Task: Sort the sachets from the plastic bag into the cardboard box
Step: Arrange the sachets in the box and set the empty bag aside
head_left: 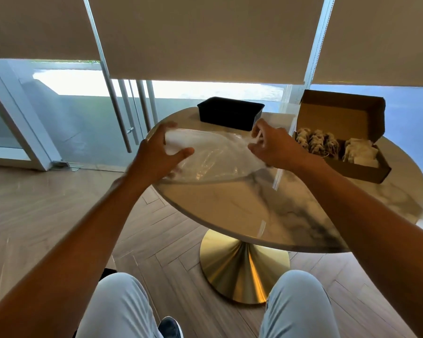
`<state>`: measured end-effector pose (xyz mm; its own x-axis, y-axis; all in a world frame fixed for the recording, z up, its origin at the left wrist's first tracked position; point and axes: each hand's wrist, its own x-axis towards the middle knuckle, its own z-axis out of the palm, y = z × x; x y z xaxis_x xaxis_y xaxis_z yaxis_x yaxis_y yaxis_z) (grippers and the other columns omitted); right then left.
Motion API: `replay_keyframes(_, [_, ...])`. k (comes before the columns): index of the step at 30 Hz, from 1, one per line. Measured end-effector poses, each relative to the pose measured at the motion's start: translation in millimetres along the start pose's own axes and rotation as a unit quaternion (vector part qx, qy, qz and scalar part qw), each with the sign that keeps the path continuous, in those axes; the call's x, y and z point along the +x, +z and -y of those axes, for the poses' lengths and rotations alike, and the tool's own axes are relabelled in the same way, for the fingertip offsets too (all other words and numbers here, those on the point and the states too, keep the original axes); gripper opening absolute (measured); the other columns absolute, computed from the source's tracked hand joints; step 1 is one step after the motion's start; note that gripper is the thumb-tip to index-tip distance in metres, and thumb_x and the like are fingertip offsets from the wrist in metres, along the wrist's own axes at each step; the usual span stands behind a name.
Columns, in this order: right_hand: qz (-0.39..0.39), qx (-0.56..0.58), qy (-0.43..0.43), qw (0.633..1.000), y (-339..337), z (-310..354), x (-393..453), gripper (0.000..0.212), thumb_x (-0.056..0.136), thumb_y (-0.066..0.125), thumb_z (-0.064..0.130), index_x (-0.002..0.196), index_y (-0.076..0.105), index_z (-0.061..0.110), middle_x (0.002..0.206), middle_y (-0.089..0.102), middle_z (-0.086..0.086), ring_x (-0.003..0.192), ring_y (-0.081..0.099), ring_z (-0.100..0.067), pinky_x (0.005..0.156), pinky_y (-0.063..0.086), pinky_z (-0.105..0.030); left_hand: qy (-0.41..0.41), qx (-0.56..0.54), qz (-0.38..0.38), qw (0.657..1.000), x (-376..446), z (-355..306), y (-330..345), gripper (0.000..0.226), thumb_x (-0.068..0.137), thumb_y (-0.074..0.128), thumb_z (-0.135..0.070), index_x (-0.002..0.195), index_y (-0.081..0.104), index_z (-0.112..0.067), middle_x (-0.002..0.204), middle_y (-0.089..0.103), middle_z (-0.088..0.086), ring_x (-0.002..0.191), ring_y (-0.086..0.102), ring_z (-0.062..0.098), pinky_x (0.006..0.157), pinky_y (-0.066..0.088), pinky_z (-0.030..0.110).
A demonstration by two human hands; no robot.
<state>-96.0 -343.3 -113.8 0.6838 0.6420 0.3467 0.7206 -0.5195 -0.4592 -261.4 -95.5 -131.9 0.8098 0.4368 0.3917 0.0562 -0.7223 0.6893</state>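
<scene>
**Both hands on the plastic bag, box loaded at two o'clock**

Out over the round marble table (230,211) now, both arms stretched forward. Left hand (160,152) clamped on the left end of the clear plastic bag (213,157), fingers over the top edge, thumb curled round the near side. Right hand (272,147) pinching the bag's right end, fingers bunched on crumpled film. Bag stretched between the two, lying across the tabletop towards eleven o'clock of it, looking flat and see-through; contents, if any, impossible to make out.

Over at two o'clock, well apart from the bag: cardboard box (357,167), lid flipped up and standing open at the back. Inside, sachets (327,145) in two groups, a darker stringed cluster on the left half, paler flat ones on the right half.

At twelve o'clock, just beyond the bag, a black tub (230,112) sitting on the far edge of the table. Below, the table's gold foot (242,267) on wooden flooring, pale trouser knees at six o'clock.
</scene>
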Motion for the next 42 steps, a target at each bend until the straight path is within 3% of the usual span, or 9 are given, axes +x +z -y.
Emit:
replay_keyframes(3, [-0.033, -0.137, -0.092, 0.986, 7.1, 0.1, 4.4, 0.026, 0.094, 0.071, 0.018, 0.113, 0.054, 0.019, 0.116, 0.056, -0.007, 0.101, 0.058, -0.024, 0.073, 0.041, -0.019, 0.061, 0.130, -0.062, 0.988, 11.5, 7.4, 15.9, 0.090, 0.076, 0.083, -0.047, 0.150, 0.032, -0.033, 0.145, 0.041, 0.009, 0.127, 0.047, 0.028, 0.098, 0.047, 0.042])
replay_keyframes(7, [-0.018, -0.231, -0.209, 0.950, 11.7, 2.6, 5.2, 0.014, 0.098, 0.064, 0.020, 0.108, 0.073, 0.023, 0.120, 0.062, -0.003, 0.118, 0.050, -0.025, 0.103, 0.031, -0.041, 0.243, 0.270, -0.017, 0.932, 21.3, 13.2, 20.7, 0.044, 0.086, 0.070, -0.053, 0.124, 0.062, -0.032, 0.140, 0.052, 0.003, 0.129, 0.047, 0.028, 0.109, 0.041, 0.051])
replay_keyframes(13, [0.198, -0.260, -0.149, 0.933, 16.1, -5.5, 14.6, 0.066, 0.090, 0.042, 0.077, 0.143, 0.053, 0.039, 0.151, 0.048, 0.008, 0.144, 0.034, -0.022, 0.122, 0.013, -0.053, 0.125, 0.222, 0.249, 0.934, 24.8, 9.6, 18.0, 0.117, 0.055, 0.023, -0.107, 0.143, 0.047, -0.034, 0.149, 0.049, 0.000, 0.131, 0.048, 0.024, 0.110, 0.041, 0.047])
replay_keyframes(18, [0.153, -0.170, -0.152, 0.961, 23.2, -1.1, 33.3, 0.038, 0.106, 0.044, 0.046, 0.124, 0.065, 0.020, 0.109, 0.066, 0.001, 0.109, 0.061, -0.024, 0.107, 0.040, -0.041, 0.096, 0.220, 0.227, 0.944, 39.9, -10.1, 16.2, 0.065, 0.095, 0.035, -0.063, 0.121, 0.066, -0.013, 0.120, 0.068, 0.012, 0.108, 0.062, 0.028, 0.102, 0.045, 0.041])
replay_keyframes(21, [0.102, -0.098, -0.164, 0.976, 32.9, 4.5, 44.1, 0.031, 0.105, 0.052, 0.037, 0.115, 0.074, 0.017, 0.120, 0.060, 0.002, 0.123, 0.050, -0.022, 0.110, 0.035, -0.043, 0.076, 0.026, 0.412, 0.908, 45.4, -6.2, 7.7, 0.057, 0.104, 0.034, -0.050, 0.139, 0.053, -0.009, 0.139, 0.057, 0.005, 0.126, 0.053, 0.023, 0.111, 0.035, 0.030])
replay_keyframes(25, [0.175, -0.095, -0.083, 0.976, 38.3, 11.4, 56.8, 0.037, 0.103, 0.052, 0.048, 0.129, 0.069, 0.028, 0.164, 0.032, 0.005, 0.155, 0.014, -0.028, 0.125, 0.008, -0.054, 0.065, 0.193, 0.237, 0.950, 52.6, 12.9, 1.1, 0.032, 0.090, 0.063, -0.055, 0.111, 0.072, -0.032, 0.151, 0.041, -0.008, 0.141, 0.032, 0.028, 0.114, 0.024, 0.044])
replay_keyframes(28, [0.199, -0.080, -0.094, 0.972, 45.6, 20.2, 60.9, 0.041, 0.105, 0.050, 0.046, 0.131, 0.068, 0.022, 0.144, 0.059, 0.000, 0.135, 0.048, -0.023, 0.115, 0.027, -0.039, 0.035, 0.172, 0.265, 0.948, 45.4, 17.3, -6.1, 0.035, 0.090, 0.063, -0.055, 0.116, 0.071, -0.032, 0.158, 0.034, -0.007, 0.144, 0.029, 0.026, 0.117, 0.024, 0.048])
replay_keyframes(33, [0.087, -0.089, -0.171, 0.977, 57.8, 55.9, 63.9, 0.029, 0.104, 0.055, 0.040, 0.118, 0.070, 0.020, 0.107, 0.063, 0.007, 0.107, 0.053, -0.015, 0.103, 0.019, -0.032, 0.064, 0.142, 0.155, 0.976, 27.7, 21.1, -37.1, 0.024, 0.092, 0.067, -0.045, 0.106, 0.072, -0.025, 0.089, 0.063, -0.009, 0.093, 0.061, 0.017, 0.073, 0.041, 0.022])
replay_keyframes(42, [0.010, -0.037, -0.315, 0.948, 123.1, 162.7, 74.6, 0.020, 0.101, 0.060, 0.033, 0.117, 0.065, 0.023, 0.104, 0.068, 0.006, 0.102, 0.052, -0.011, 0.106, 0.027, -0.037, -0.007, 0.186, -0.001, 0.983, -46.7, 66.6, -128.2, 0.031, 0.091, 0.069, -0.042, 0.106, 0.073, -0.015, 0.103, 0.072, 0.006, 0.090, 0.062, 0.018, 0.079, 0.045, 0.029])
